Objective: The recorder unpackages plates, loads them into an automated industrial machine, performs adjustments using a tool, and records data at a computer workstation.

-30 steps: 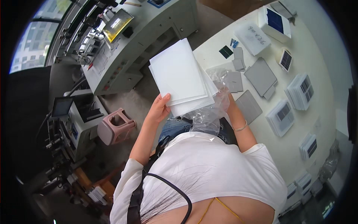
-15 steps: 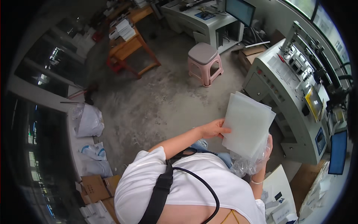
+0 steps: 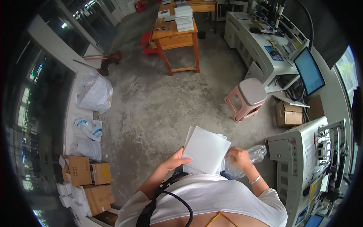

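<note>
The left hand (image 3: 174, 159) is gripping the lower left edge of a stack of white sheets (image 3: 206, 150), fingers curled under it and thumb lying along the side. The right hand (image 3: 237, 157) is grasping the stack's right edge and is also pinching a crumpled clear plastic bag (image 3: 254, 155) that is trailing out to the right of the stack. The sheets are flat, smooth and matte, roughly square with crisp corners, and are fanning slightly so that several edges are showing at the top. They are being held at chest height, tilted, above a rough grey concrete floor (image 3: 151, 109).

Right of the stack, a pale boxy machine (image 3: 302, 166) with a panel and cabling is standing close, its corner lying near the plastic bag, so room on that side is tight. Up and to the right of the stack, a pink plastic stool (image 3: 247, 98) with a rounded square seat is standing on the floor. Far above the stack, an orange wooden table (image 3: 176, 36) is carrying another pile of white sheets. Well to the left of the stack, brown cardboard boxes (image 3: 89, 178) and white sacks (image 3: 94, 92) are lining the wall. Between them and the stack the floor is lying open.
</note>
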The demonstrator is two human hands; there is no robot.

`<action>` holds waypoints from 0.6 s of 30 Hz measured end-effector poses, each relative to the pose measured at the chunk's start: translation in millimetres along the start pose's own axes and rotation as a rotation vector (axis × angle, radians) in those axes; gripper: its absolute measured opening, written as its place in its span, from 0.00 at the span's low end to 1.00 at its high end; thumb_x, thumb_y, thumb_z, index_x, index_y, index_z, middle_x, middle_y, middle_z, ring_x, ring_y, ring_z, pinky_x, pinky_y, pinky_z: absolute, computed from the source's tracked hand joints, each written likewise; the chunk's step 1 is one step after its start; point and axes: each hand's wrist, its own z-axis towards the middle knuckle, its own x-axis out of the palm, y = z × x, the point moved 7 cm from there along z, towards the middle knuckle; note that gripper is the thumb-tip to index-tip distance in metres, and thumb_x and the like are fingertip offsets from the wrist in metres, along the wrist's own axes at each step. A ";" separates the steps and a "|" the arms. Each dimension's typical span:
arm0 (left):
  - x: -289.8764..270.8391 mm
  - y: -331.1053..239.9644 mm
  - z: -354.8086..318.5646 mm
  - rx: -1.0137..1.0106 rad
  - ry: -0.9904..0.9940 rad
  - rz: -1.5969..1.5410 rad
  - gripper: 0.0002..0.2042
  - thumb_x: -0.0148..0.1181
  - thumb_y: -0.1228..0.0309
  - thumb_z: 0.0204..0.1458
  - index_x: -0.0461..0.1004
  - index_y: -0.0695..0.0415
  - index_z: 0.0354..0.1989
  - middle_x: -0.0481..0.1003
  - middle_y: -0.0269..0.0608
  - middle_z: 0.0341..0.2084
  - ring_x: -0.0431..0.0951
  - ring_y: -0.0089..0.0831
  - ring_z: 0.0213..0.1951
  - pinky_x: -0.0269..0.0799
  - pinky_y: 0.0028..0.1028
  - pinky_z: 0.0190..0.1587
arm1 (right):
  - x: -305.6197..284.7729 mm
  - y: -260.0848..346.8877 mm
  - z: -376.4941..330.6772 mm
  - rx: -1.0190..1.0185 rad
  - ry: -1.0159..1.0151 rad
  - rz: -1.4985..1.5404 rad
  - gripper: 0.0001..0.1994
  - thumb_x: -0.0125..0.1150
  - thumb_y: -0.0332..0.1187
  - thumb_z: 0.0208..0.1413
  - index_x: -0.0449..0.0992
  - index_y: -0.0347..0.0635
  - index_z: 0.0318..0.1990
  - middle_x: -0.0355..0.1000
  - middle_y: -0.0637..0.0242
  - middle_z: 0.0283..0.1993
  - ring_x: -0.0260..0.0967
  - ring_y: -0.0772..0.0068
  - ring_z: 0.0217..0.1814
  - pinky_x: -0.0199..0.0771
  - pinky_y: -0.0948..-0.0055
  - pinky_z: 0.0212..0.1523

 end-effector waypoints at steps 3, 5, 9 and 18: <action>-40.6 -17.3 12.1 0.023 -0.130 -0.071 0.33 0.61 0.76 0.48 0.50 0.61 0.61 0.62 0.39 0.55 0.61 0.27 0.56 0.56 0.30 0.59 | 43.5 -2.4 66.0 -0.056 0.251 0.509 0.14 0.49 0.35 0.47 0.74 0.36 0.36 0.69 0.53 0.39 0.66 0.50 0.44 0.67 0.63 0.46; -63.0 -33.8 24.0 0.041 -0.191 -0.058 0.33 0.62 0.75 0.48 0.50 0.62 0.60 0.62 0.41 0.54 0.62 0.28 0.55 0.58 0.31 0.57 | 27.7 5.4 113.8 -0.023 0.180 0.723 0.15 0.48 0.37 0.50 0.74 0.36 0.39 0.69 0.53 0.41 0.66 0.50 0.45 0.66 0.64 0.47; -123.9 -74.2 70.4 0.088 -0.420 0.189 0.35 0.64 0.71 0.46 0.47 0.64 0.58 0.63 0.48 0.51 0.63 0.32 0.55 0.61 0.32 0.55 | -27.0 50.3 238.7 -0.098 0.085 0.550 0.18 0.54 0.44 0.54 0.74 0.38 0.44 0.71 0.53 0.43 0.69 0.54 0.44 0.68 0.67 0.46; -232.8 -213.7 181.6 0.184 -0.589 0.087 0.37 0.61 0.70 0.49 0.41 0.61 0.61 0.60 0.51 0.53 0.62 0.36 0.56 0.60 0.36 0.56 | -79.1 96.0 482.5 -0.215 0.435 0.027 0.40 0.55 0.60 0.47 0.54 0.37 0.57 0.72 0.43 0.34 0.71 0.41 0.37 0.70 0.52 0.42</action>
